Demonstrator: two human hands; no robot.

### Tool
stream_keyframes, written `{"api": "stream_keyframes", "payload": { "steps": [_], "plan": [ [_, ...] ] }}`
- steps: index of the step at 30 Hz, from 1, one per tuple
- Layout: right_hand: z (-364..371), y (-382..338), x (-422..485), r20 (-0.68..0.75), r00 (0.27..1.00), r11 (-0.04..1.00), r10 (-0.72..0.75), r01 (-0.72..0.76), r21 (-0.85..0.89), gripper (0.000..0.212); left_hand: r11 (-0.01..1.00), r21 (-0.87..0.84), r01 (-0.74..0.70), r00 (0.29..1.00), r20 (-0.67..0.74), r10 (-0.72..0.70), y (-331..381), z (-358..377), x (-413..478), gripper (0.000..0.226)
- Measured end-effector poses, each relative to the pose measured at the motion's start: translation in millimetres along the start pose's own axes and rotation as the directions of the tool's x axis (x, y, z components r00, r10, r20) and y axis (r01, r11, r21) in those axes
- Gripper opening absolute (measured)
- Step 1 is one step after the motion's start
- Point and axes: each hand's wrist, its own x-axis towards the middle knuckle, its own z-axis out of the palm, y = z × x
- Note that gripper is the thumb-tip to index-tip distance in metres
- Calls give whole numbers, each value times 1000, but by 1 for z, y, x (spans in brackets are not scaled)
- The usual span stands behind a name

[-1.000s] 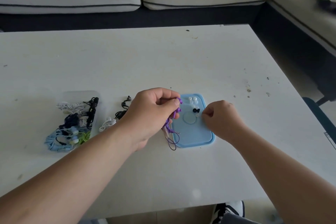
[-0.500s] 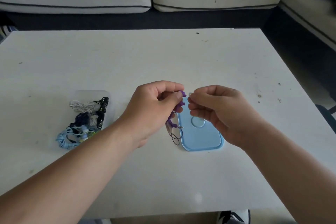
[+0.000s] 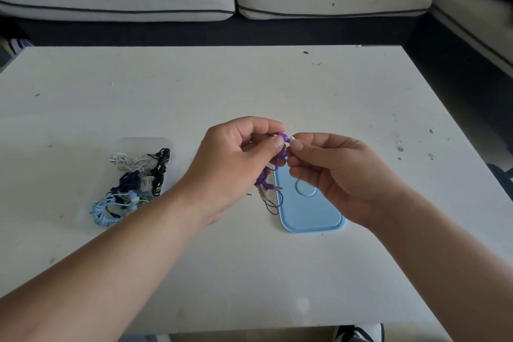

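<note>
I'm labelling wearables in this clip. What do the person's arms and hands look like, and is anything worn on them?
Both the left forearm and the right forearm are bare to the picture's edge; no sleeve shows. The left hand and right hand carry no glove, and no watch, bracelet or ring is visible. The nail on the left thumb is short and unpainted.

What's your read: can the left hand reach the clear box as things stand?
Likely yes for reach: the clear box lies beside the left hand, nothing between. But that hand grips the purple earphones, with the right hand pinching a white tip, so it must let go first.
</note>
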Motion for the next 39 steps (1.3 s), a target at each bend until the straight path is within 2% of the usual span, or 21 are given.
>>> {"api": "stream_keyframes", "payload": {
  "steps": [4, 10, 18, 21, 31, 39],
  "plan": [
    [-1, 0, 1, -5, 1000, 1000, -4, 4, 8, 22, 1000, -18, -11, 1000, 19, 11, 1, -1, 0, 15],
    [0, 2, 3, 36, 999, 1000, -1, 1, -3, 36, 1000, 0, -22, 1000, 13, 22, 1, 0, 0, 14],
    [0, 5, 4, 78, 997, 998, 22, -26, 49, 21, 997, 48, -66, 998, -17, 67, -2, 1, 1, 13],
    [2, 6, 3, 63, 998, 998, 11, -15, 60, 25, 993, 66, -93, 995, -35, 95, -4, 1, 1, 13],
    [15, 13, 1, -13, 998, 992, -53, 55, 110, 10, 991, 63, -120, 990, -61, 124, -2, 1, 2, 10],
    [20, 15, -1, -66, 996, 991, -54, 61, 120, 13, 988, 74, -138, 987, -68, 143, -6, 3, 3, 10]
  ]
}}
